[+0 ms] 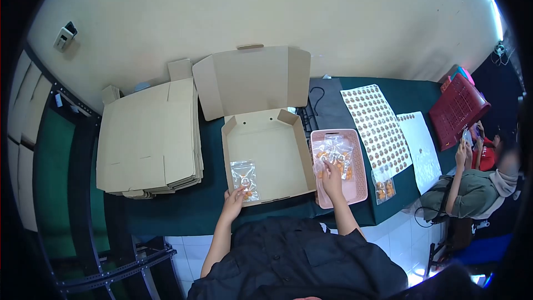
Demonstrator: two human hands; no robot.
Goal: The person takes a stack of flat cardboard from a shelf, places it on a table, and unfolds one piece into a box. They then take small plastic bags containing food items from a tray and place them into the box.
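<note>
Your open cardboard box (277, 161), mid-frame, contains one clear, glossy zip bag (243, 171) of orange pieces, at its lower-left corner. Your pink basket (361, 183), right of centre, holds several similar, overlapping bags (338, 147). Your left hand (234, 200) touches the single bag, your right hand (331, 182) the overlapping ones; whether either hand's fingers grip, I cannot tell.

black shirt (288, 264) | dark front button (276, 256) | loose sleeves (355, 244) | wrists uncovered

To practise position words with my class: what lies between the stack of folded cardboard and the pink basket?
An open cardboard box, with a clear bag in its near left corner, as the head view shows.
</note>
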